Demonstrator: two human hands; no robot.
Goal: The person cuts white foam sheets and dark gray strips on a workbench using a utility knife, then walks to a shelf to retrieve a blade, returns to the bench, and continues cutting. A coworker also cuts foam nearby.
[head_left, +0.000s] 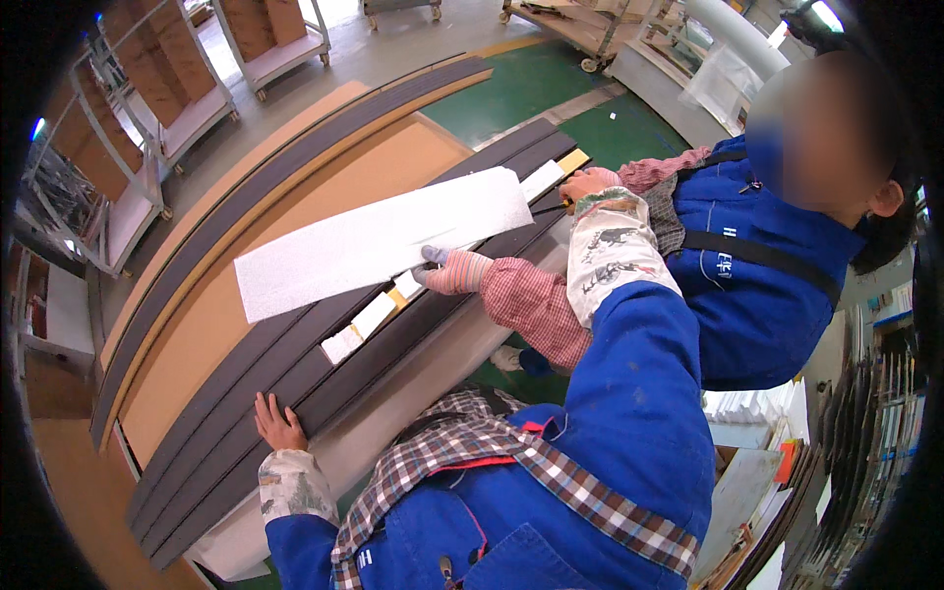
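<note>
Lays the slightly parted fingers of the left hand (279, 423) on dark grey strips (221, 398), lower left of the frame, pinching nothing. Faces a long white sheet (374, 241) near centre, lying slantwise over those strips, with small white blocks (372, 317) just below. Works alongside a co-worker's gloved hand (457, 272) at the sheet's lower edge, centre. Reaches the right hand (590, 184) toward the strips' upper-right end, beside a yellow block (574, 160); cannot tell whether pinching anything, with fingertips partly hidden. Seems to be steadying the strips; likely calls next for even pressure at both ends.
</note>
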